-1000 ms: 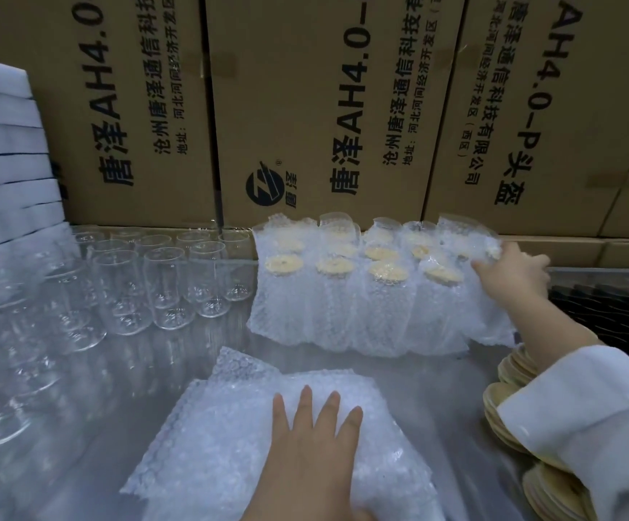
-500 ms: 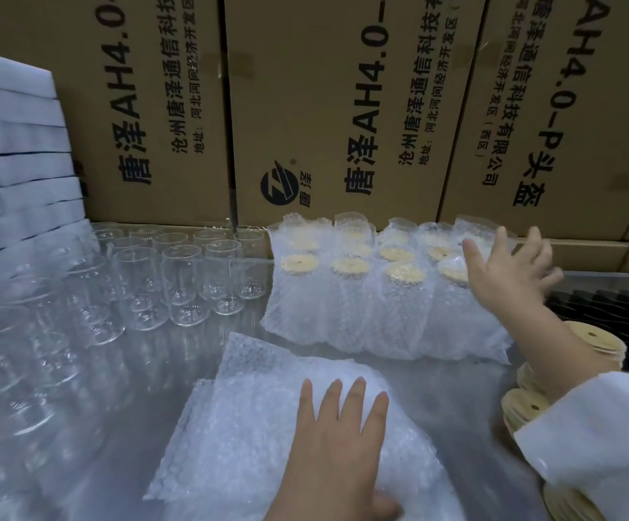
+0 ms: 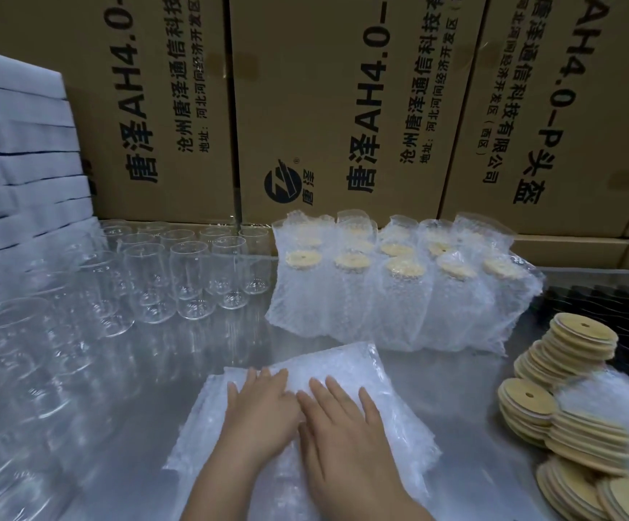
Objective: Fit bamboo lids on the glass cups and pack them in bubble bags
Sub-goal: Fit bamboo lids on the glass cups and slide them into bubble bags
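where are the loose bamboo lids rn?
Head view, lower right: the loose bamboo lids sit in leaning stacks, right of the flat bubble bags and nearer the camera than the packed cups.

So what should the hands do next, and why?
The left hand and right hand lie flat on the bags, holding nothing, and bare cups stand waiting. So probably pinch the top bag and lift it off.

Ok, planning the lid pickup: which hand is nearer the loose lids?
Right. The right hand lies on the bubble bags, left of the lids; the left hand lies beside it, farther left.
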